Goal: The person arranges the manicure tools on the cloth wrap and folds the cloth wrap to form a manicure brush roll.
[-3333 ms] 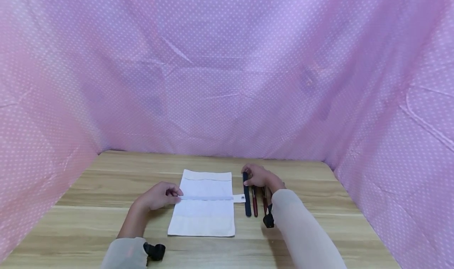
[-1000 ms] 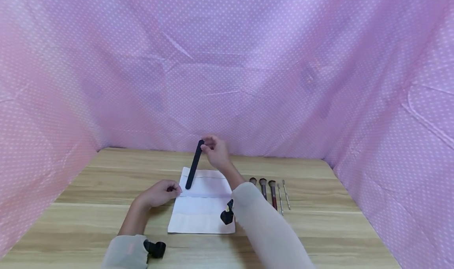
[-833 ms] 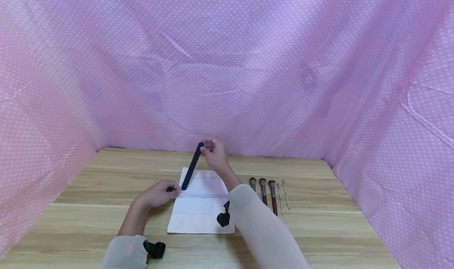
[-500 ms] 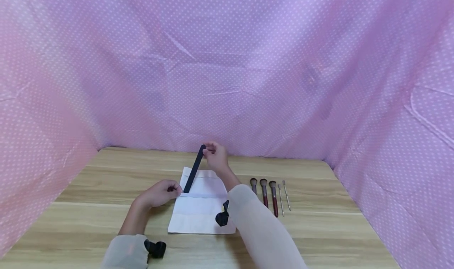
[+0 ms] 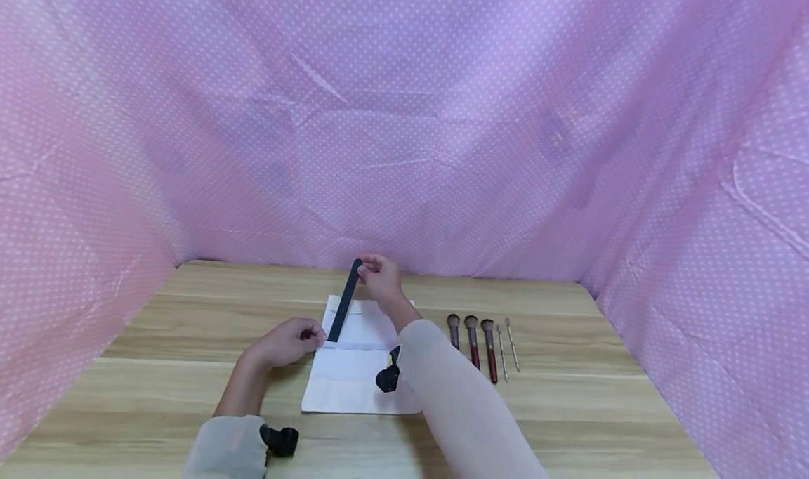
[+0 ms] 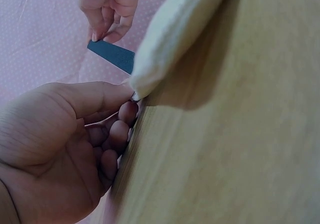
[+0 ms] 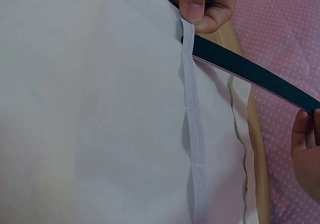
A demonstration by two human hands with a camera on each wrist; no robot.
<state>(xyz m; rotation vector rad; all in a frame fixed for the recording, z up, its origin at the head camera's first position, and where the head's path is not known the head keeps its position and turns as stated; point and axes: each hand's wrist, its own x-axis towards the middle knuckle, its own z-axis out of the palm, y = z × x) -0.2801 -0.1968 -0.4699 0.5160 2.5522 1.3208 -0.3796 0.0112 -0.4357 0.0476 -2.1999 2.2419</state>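
Note:
My right hand (image 5: 381, 279) pinches the upper end of a long black nail file (image 5: 345, 302) and holds it tilted over a white cloth roll-up pouch (image 5: 354, 384). In the right wrist view, the file's (image 7: 255, 76) lower end sits under the white elastic band (image 7: 191, 91) sewn across the pouch. My left hand (image 5: 287, 343) pinches the band's left end at the pouch's edge. In the left wrist view its thumb and forefinger meet at the cloth edge (image 6: 155, 58), while the other fingers curl beneath. The pouch's right part is hidden by my right sleeve.
To the right of the pouch lie three makeup brushes with red-brown handles (image 5: 491, 363) and two thin metal tools (image 5: 512, 345). All rest on a wooden table (image 5: 189, 366). A pink dotted cloth (image 5: 404, 184) hangs behind and at both sides.
My right hand took the nail file from beside the pouch, brought it left over the pouch, then lowered its tip to the band. My left hand has stayed at the band's end.

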